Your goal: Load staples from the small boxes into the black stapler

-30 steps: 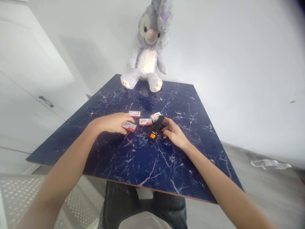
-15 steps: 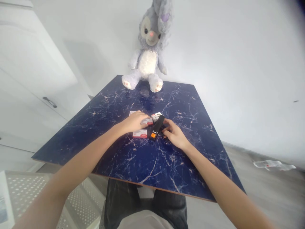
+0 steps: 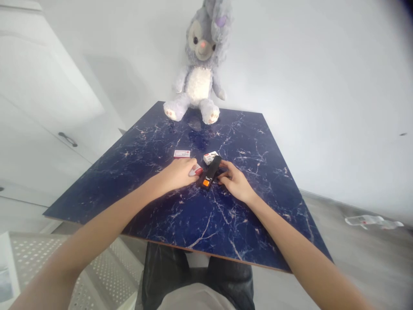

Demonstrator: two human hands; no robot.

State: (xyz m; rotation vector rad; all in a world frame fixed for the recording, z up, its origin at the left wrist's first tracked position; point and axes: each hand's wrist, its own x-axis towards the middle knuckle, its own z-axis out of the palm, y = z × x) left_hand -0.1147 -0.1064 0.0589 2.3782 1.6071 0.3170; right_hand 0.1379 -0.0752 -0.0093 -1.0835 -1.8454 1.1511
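My left hand (image 3: 183, 173) is closed around a small red-and-white box (image 3: 195, 169), its thumb and fingers on the box's sides. To the right, my right hand (image 3: 235, 181) grips the right side of a black stapler (image 3: 212, 170) with an orange patch at its near end; some fingertips are hidden. The stapler lies slanted on the table, just right of the held box. Beyond its far end sits a small white box (image 3: 210, 158) with red print. Another red-and-white box (image 3: 182, 153) lies flat behind my left hand.
The blue marbled table (image 3: 206, 228) has a grey plush rabbit (image 3: 200, 77) sitting at its back edge by the wall. A white cabinet (image 3: 35, 116) stands to the left, a perforated white rack (image 3: 35, 258) at lower left. Clear plastic bottles (image 3: 371, 221) lie on the floor at right.
My left hand has moved nearer to me with its box, uncovering the box behind it. The box that lay in front of it no longer shows. My right hand and the stapler have barely moved.
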